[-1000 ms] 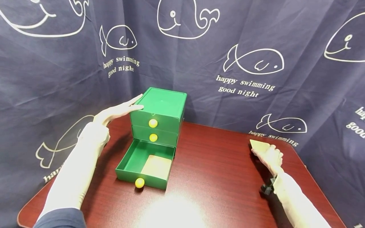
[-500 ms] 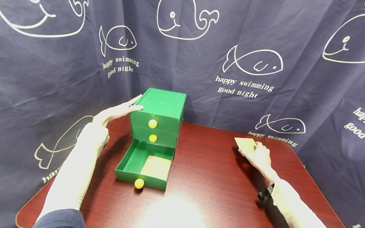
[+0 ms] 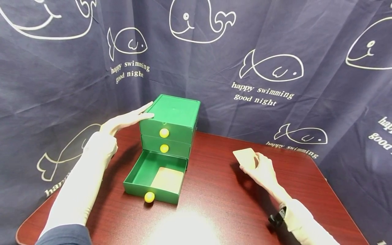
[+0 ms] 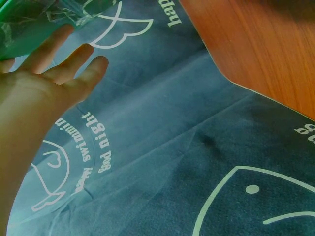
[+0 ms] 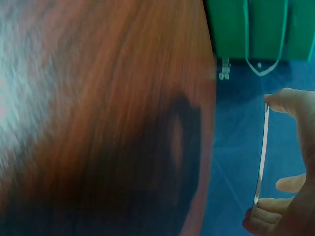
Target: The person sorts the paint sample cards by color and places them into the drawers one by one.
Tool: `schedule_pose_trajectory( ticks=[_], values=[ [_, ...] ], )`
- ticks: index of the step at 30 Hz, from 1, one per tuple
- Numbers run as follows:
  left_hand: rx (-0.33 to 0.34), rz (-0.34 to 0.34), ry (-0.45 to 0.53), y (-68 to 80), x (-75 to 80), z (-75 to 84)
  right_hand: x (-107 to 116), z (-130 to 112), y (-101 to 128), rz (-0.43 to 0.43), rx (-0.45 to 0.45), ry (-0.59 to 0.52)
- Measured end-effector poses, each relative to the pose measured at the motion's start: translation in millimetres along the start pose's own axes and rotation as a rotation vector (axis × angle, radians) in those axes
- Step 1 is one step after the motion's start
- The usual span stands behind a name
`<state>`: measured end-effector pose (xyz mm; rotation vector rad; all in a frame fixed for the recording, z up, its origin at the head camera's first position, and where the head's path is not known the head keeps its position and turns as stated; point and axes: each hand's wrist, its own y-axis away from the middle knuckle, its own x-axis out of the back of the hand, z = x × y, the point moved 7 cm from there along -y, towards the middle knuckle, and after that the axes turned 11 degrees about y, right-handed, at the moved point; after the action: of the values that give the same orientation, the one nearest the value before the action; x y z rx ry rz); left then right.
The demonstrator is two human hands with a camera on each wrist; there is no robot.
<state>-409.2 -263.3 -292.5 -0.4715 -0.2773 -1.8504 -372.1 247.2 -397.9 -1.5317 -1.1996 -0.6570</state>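
A green cabinet of three drawers with yellow knobs stands left of centre in the head view. My left hand rests on its upper left edge, fingers straight and spread; the left wrist view shows those fingers against the green side. The bottom drawer is pulled out, and a thin tan square board lies flat in its right part. To the right, my right hand grips a similar thin board by opposite edges, holding it tilted above the table. Edge-on, the board spans thumb to fingers.
The dark red wooden table has rounded corners and a bright glare patch near its front. A navy curtain with white whales, fish and lettering hangs behind and around it. The upper two drawers are closed. A black strap sits at my right wrist.
My right hand has moved left across the table, carrying the board nearer the cabinet. The left hand, the cabinet and the pulled-out drawer have stayed in place.
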Motion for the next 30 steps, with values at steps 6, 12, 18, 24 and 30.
schedule_pose_trajectory(
  ticks=[6,12,18,24,30],
  values=[
    [0.004,0.004,-0.005,1.3,1.2,0.7,-2,-23,6,0.009,0.103,-0.035],
    [0.008,0.011,-0.017,2.3,2.5,1.5,-7,-41,12,-0.027,0.144,-0.051],
    [0.009,0.012,-0.029,3.1,2.6,3.3,-8,-60,20,-0.044,0.169,-0.067],
    [0.0,0.008,-0.021,3.5,1.7,4.2,-10,-79,26,-0.043,0.213,-0.08],
    [0.006,-0.001,0.006,2.4,-0.7,1.4,-13,-100,35,-0.04,0.298,-0.078]
  ],
)
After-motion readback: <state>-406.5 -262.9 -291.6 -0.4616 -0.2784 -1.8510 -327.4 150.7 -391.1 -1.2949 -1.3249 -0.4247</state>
